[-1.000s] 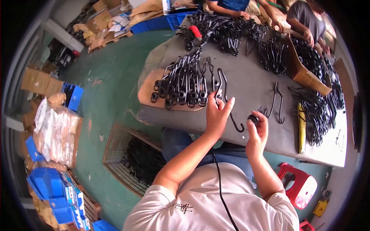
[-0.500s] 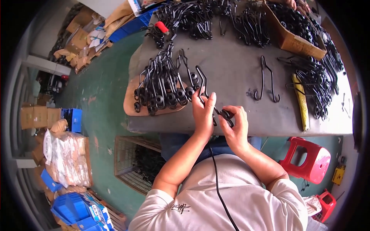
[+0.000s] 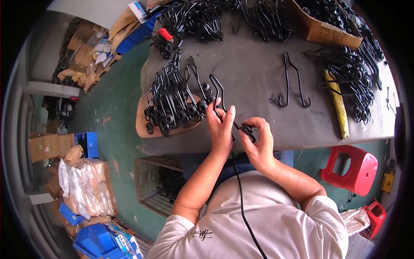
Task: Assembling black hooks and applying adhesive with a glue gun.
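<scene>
Slanting forward-left, loop (image 3: 212,76) foremost: black wire (image 3: 222,91), hands (image 3: 220,134) (image 3: 261,144) gripping it and a dark piece (image 3: 246,129).

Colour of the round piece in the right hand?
The round piece is black; best seen in head view.

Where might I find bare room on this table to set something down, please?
The tabletop is bare between the held wire hook and the lone hook, more narrowly between the latter and the yellow packet. Hook piles crowd the far side, right side and mat.
</scene>
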